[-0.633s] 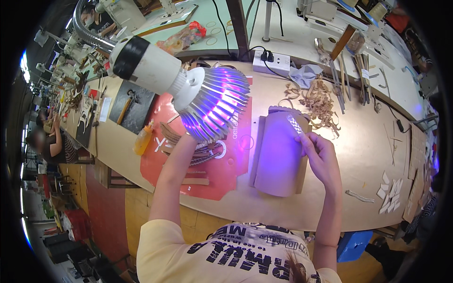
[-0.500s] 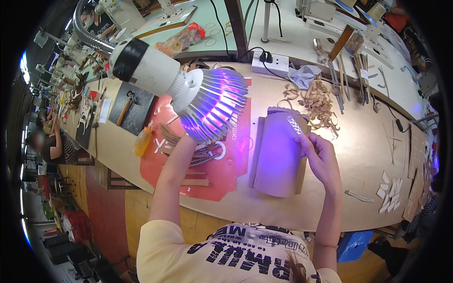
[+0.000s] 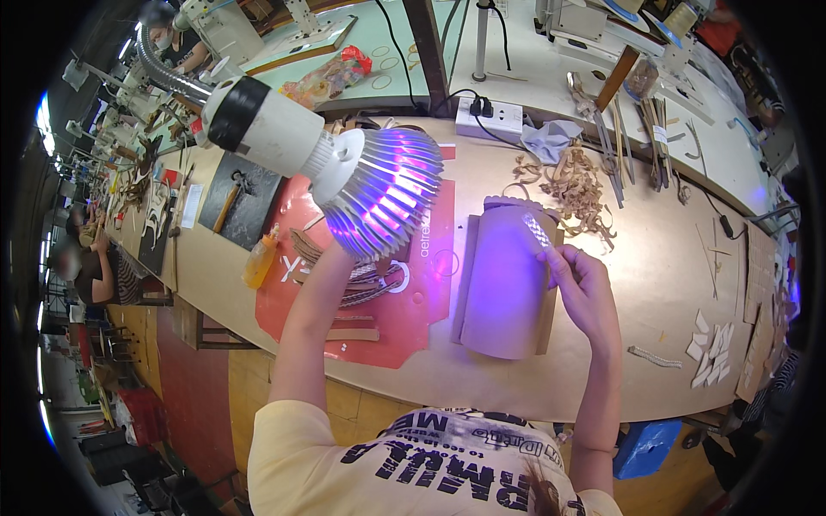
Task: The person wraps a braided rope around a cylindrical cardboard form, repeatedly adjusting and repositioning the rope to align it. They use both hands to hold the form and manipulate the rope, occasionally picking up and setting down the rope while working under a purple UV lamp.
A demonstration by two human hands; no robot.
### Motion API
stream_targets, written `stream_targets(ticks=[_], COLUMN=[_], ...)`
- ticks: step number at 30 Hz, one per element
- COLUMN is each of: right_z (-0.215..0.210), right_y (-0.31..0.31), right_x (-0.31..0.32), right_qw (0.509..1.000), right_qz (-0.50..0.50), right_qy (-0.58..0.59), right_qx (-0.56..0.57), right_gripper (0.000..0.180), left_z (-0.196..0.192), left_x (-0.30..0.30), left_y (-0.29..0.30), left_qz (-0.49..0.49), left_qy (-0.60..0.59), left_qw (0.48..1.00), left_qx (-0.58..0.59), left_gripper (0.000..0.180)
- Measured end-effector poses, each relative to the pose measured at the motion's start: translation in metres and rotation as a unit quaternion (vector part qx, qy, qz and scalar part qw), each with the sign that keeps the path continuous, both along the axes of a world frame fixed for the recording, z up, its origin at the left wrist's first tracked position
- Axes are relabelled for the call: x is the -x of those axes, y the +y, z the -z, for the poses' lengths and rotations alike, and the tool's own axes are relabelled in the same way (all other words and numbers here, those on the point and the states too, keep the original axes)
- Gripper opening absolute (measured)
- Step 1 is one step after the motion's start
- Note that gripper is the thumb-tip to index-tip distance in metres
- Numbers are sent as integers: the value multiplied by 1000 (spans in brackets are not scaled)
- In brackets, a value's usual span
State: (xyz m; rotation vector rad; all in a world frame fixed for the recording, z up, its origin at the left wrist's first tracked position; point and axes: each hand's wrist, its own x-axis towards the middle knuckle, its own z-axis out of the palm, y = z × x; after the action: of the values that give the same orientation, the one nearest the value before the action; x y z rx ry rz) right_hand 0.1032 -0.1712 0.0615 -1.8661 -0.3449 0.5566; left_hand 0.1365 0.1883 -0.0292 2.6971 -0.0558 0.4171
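My right hand pinches a short silvery braided strip between thumb and fingers. The strip lies against a curved tan sheet-like piece, lit purple by the lamp. My left forearm reaches up to the big finned lamp, which hides the left hand and its fingers. Beside that wrist, brown leather strips are bunched on a red mat.
A yellow glue bottle and a hammer on a dark slab lie left. Curled tan shavings sit beyond the curved piece, near a power strip. White pieces and a loose braided strip lie right.
The view has shifted slightly. My left forearm has drawn a little left beside the lamp. My right hand keeps the braided strip in nearly the same place.
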Motion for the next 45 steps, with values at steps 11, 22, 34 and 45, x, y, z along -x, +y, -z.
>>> stream_targets(ticks=[11,22,34,45], right_z=[-2,-32,-42,-33], right_y=[-2,-7,-61,-18], right_x=[4,28,21,-6], right_qw=[999,966,943,984], right_qz=[6,-166,-157,-47], right_qy=[2,105,249,-151], right_qx=[-31,-170,-155,88], right_gripper=[34,24,25,20], left_z=[-19,-174,-121,-48], left_x=[27,179,123,113], left_y=[-14,-68,-143,-173], left_qz=[57,170,73,-76], left_qy=[-86,364,194,86], left_qw=[993,854,757,653], left_qx=[-51,331,620,749], left_gripper=[15,9,11,21])
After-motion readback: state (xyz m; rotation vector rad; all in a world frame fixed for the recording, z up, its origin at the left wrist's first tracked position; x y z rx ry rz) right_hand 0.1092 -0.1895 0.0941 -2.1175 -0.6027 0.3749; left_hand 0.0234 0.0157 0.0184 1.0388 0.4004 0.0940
